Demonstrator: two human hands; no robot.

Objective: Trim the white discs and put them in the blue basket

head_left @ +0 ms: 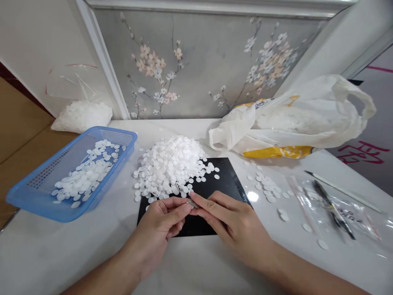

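Note:
Over the black board (196,227), my left hand (161,221) and my right hand (229,215) meet fingertip to fingertip. Between them is a small round disc (192,203), greyish and mostly covered by the fingers. The left thumb and forefinger pinch it from one side, and the right thumb and forefinger from the other. Just beyond the fingers rises a heap of white round discs (173,162), spilling partly onto the board. Whether one disc or more is in the fingers cannot be made out.
At the left stands a blue plastic basket (39,209) with white discs inside. Behind it rests a filled clear bag (82,116). A white and yellow plastic bag (291,123) lies at the back right. Loose discs (267,186), a pen (333,209) and a zip bag (362,221) lie at the right.

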